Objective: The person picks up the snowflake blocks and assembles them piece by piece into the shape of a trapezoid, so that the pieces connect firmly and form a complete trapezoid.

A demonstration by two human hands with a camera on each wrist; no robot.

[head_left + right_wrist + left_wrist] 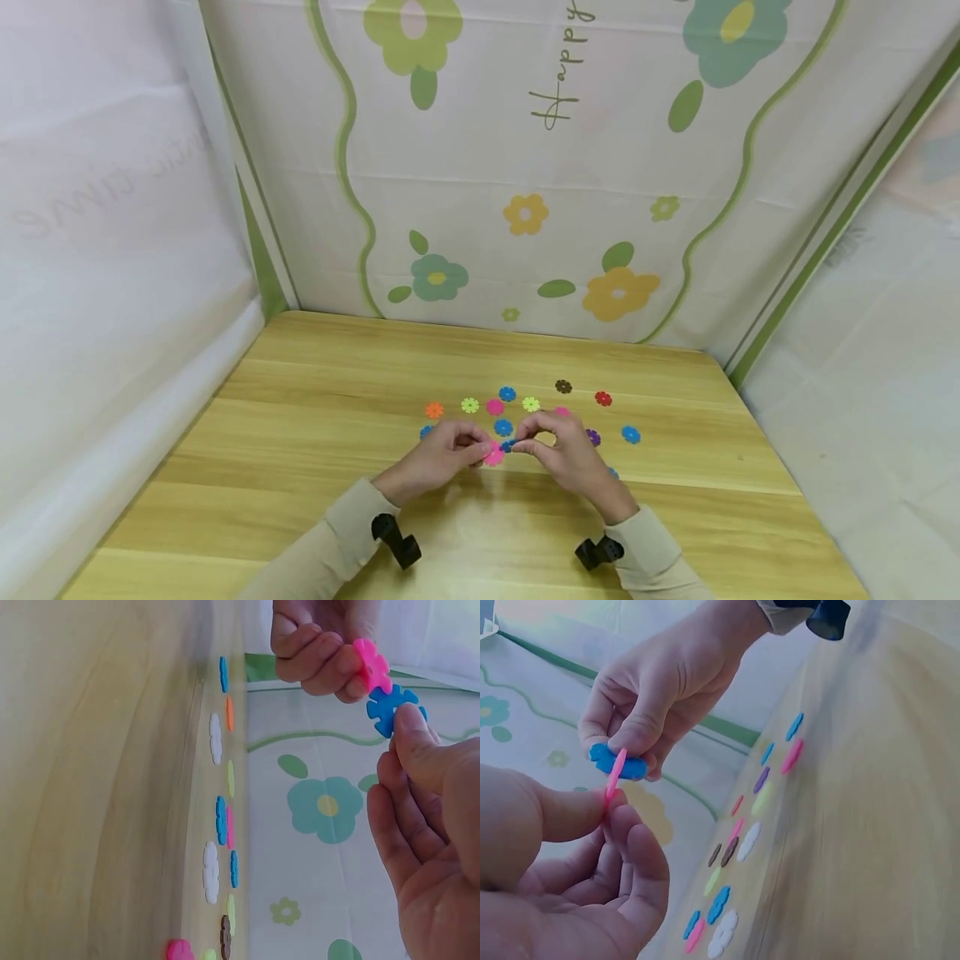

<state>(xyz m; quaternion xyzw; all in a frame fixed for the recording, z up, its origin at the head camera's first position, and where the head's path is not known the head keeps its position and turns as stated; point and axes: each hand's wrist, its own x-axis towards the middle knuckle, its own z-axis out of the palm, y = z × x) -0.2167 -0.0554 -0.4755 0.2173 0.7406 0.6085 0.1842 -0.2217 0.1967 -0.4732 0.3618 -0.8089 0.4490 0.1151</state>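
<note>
My left hand [442,454] pinches a pink notched plastic disc [493,455] between thumb and fingers. In my right hand [564,454], thumb and fingertips pinch a blue notched disc [385,709] of the same flower-like kind. Edge to edge the two discs meet, set crosswise, as the left wrist view shows with the blue piece [618,762] lying across the pink one [615,777]. Both hands hold them up over the front middle of the table.
Several loose discs lie spread on the wooden table [337,400] beyond the hands, among them an orange disc [435,410], a red disc [603,398], a brown disc [563,387] and a blue disc [631,434]. Flower-printed cloth [465,167] walls the back and sides.
</note>
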